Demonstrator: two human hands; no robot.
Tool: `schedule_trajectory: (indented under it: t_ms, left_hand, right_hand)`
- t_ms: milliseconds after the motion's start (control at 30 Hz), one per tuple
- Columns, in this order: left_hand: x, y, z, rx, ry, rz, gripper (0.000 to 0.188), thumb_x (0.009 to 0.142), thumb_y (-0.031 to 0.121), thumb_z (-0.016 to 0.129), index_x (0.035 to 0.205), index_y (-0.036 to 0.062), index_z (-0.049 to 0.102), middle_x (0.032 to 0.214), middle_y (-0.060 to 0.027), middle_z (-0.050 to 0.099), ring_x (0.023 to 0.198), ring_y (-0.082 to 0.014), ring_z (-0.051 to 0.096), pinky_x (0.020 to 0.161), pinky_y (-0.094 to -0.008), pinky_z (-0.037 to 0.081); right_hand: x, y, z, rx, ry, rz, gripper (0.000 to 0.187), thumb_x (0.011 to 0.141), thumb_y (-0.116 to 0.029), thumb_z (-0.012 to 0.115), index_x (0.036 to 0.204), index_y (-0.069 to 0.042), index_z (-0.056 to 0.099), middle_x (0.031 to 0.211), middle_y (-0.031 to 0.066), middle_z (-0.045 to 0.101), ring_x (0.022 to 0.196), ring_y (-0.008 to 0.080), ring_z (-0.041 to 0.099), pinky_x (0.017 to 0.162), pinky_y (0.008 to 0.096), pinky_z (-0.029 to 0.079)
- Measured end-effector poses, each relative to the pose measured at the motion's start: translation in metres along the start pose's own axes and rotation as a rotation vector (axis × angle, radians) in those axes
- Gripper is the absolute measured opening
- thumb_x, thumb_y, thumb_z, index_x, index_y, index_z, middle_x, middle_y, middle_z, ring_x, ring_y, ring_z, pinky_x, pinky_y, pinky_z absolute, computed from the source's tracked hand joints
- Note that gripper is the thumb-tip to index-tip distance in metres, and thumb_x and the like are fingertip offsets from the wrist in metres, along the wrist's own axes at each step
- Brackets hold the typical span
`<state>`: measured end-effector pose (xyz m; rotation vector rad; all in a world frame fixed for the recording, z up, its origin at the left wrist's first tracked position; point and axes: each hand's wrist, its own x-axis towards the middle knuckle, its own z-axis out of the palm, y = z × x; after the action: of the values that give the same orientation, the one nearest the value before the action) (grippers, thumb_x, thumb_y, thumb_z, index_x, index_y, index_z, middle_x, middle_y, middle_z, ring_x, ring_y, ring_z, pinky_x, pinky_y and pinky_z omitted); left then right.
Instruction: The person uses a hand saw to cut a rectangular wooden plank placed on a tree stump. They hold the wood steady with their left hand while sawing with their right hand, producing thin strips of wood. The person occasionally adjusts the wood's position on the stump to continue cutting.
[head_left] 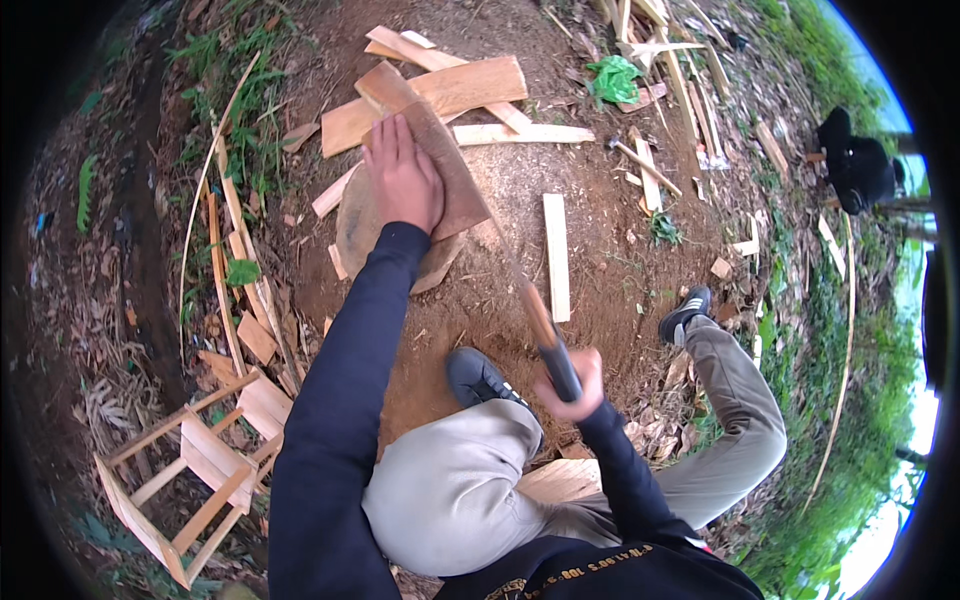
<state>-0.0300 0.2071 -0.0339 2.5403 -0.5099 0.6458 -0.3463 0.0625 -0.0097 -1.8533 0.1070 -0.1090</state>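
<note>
My left hand [404, 178] lies with its fingers stretched flat on a brown wooden board [452, 178], pressing it against the top of a tree stump [360, 222]. In my right hand [575, 388], closed fingers grip the dark end of a long-handled bladed tool [541, 322]. Its wooden handle points up and away from me. The thin blade is seen nearly edge-on and its tip end meets the board's near right corner; whether it is a saw or a machete I cannot tell.
Several planks [470, 87] lie crossed beyond the stump. A pale wood strip [556, 255] and a hammer [645, 166] are on the ground to the right. A green plastic bag [614, 79] lies farther off. At lower left stands a wooden frame [215, 465]. My shoe [480, 378] is near the stump.
</note>
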Motion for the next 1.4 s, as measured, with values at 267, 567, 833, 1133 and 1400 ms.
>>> schedule_trajectory:
  t_ms: [267,567,833,1133,1400]
  left_hand:
    - [-0.003,-0.007,-0.006,0.051,-0.030,-0.014,0.048,0.094,0.010,0.046,0.139,-0.0055,0.046,0.146,-0.0220,0.044,0.141,-0.0372,0.035,0.116,-0.0547,0.024]
    - [-0.006,-0.009,-0.005,0.059,-0.072,0.007,0.051,0.092,0.009,0.046,0.140,-0.0072,0.044,0.147,-0.0244,0.043,0.142,-0.0381,0.034,0.118,-0.0545,0.022]
    - [-0.002,-0.005,0.003,-0.040,-0.056,-0.014,0.055,0.091,0.008,0.046,0.142,-0.0106,0.039,0.148,-0.0301,0.040,0.144,-0.0411,0.029,0.122,-0.0507,0.015]
    - [0.001,-0.007,-0.009,-0.005,-0.054,0.006,0.052,0.095,0.011,0.043,0.142,-0.0110,0.039,0.148,-0.0290,0.039,0.143,-0.0411,0.030,0.121,-0.0497,0.019]
    - [-0.005,-0.008,0.000,0.004,-0.078,0.004,0.051,0.097,0.012,0.042,0.143,-0.0115,0.038,0.150,-0.0279,0.037,0.144,-0.0410,0.029,0.120,-0.0512,0.018]
  right_hand:
    - [-0.037,-0.015,-0.015,0.040,0.014,-0.047,0.023,0.064,-0.004,0.068,0.055,-0.011,0.048,0.049,0.0042,0.047,0.041,0.0215,0.051,0.044,0.0309,0.041]
    - [0.016,-0.014,-0.002,0.122,0.055,-0.033,0.023,0.067,-0.005,0.068,0.056,-0.008,0.049,0.048,0.0050,0.046,0.040,0.0192,0.049,0.044,0.0305,0.041]
    - [0.034,-0.001,0.026,0.026,0.103,-0.021,0.020,0.068,-0.009,0.073,0.058,-0.006,0.056,0.050,0.0090,0.053,0.043,0.0230,0.056,0.046,0.0333,0.044]
    - [-0.019,-0.012,-0.005,0.100,0.060,-0.067,0.012,0.067,-0.011,0.067,0.064,-0.007,0.056,0.051,0.0046,0.050,0.042,0.0175,0.051,0.047,0.0315,0.043]
    - [-0.019,0.005,-0.016,0.064,0.040,-0.088,0.019,0.068,-0.012,0.070,0.060,-0.006,0.053,0.049,0.0083,0.050,0.040,0.0247,0.053,0.046,0.0352,0.045]
